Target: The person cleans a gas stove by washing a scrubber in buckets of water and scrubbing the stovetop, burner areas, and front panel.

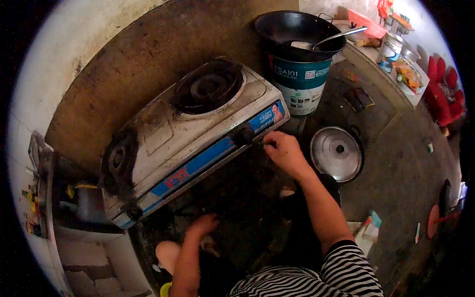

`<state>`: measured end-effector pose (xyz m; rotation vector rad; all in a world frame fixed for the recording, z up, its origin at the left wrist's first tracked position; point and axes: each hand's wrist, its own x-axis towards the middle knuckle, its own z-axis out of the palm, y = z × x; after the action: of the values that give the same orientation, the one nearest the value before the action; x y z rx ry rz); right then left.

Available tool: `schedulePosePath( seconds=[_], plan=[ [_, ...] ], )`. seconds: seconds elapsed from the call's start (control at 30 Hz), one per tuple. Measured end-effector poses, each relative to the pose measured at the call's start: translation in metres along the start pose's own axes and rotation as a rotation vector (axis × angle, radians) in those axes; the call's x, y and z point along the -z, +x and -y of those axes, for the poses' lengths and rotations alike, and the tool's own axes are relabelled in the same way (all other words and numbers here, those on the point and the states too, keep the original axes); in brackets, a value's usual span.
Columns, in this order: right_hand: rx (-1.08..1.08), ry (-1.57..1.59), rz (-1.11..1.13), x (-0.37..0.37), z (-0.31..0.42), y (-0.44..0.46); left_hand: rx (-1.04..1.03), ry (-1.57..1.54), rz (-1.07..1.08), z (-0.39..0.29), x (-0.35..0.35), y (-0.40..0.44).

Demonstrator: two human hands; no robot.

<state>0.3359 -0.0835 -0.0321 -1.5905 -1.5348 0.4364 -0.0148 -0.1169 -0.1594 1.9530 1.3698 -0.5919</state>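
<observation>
2 hands (287, 154) (203, 225), 1 stove (163, 132), 2 burners (207, 88) (118, 159), 2 knobs (243, 134) (134, 213), 1 wok (277, 30).

Up and right of your right fingers (272, 139), you have a teal-and-white bucket (299, 81) with a black wok (276, 28) resting on it and a ladle (339, 37) lying across the wok's rim. Right of those fingers, a round metal lid (327, 149) sits on the floor (391, 168). Well beyond them, toward the upper right, you see a pink basket (367, 24), a can (391, 47) and a red object (442, 106), hard to identify. Far left of your left fingers (211, 221) stands a grey, pot-like container (91, 205).
</observation>
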Motion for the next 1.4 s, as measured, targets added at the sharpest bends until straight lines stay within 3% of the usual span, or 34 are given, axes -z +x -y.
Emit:
schedulePosePath(
  seconds=[0.17, 0.27, 0.37, 0.47, 0.7, 0.73, 0.87, 1.07, 1.17, 1.27, 1.4],
  plan=[
    [0.113, 0.361, -0.310, -0.005, 0.023, 0.014, -0.007, 0.054, 0.028, 0.008, -0.007, 0.013],
    [0.154, 0.246, -0.227, -0.026, 0.014, 0.020, -0.052, 0.017, -0.026, 0.021, -0.022, 0.019],
    [0.035, 0.119, -0.039, -0.017, 0.013, 0.017, -0.079, 0.010, 0.039, 0.031, -0.028, 0.032],
    [-0.040, -0.220, 0.220, -0.029, -0.017, 0.003, -0.096, 0.028, -0.044, 0.025, -0.024, 0.028],
    [-0.034, 0.349, -0.153, 0.004, 0.003, 0.013, -0.029, 0.045, 0.003, -0.010, 0.004, 0.005],
    [0.100, 0.458, -0.262, -0.003, 0.002, 0.019, -0.044, 0.032, 0.008, -0.004, -0.003, 0.010],
    [0.100, 0.441, -0.125, -0.030, 0.005, 0.033, -0.002, 0.033, 0.005, 0.009, -0.014, 0.017],
    [-0.002, 0.013, 0.092, -0.023, -0.015, 0.017, -0.116, 0.024, -0.018, 0.025, -0.030, 0.039],
    [-0.014, 0.089, 0.024, -0.023, -0.023, 0.009, -0.091, -0.036, -0.016, 0.010, -0.015, 0.024],
    [-0.074, 0.402, -0.134, -0.005, -0.015, 0.015, -0.044, -0.014, -0.016, -0.002, -0.006, 0.012],
    [0.159, 0.527, -0.291, -0.020, 0.002, 0.030, -0.055, 0.034, -0.023, -0.004, -0.007, 0.010]
  ],
)
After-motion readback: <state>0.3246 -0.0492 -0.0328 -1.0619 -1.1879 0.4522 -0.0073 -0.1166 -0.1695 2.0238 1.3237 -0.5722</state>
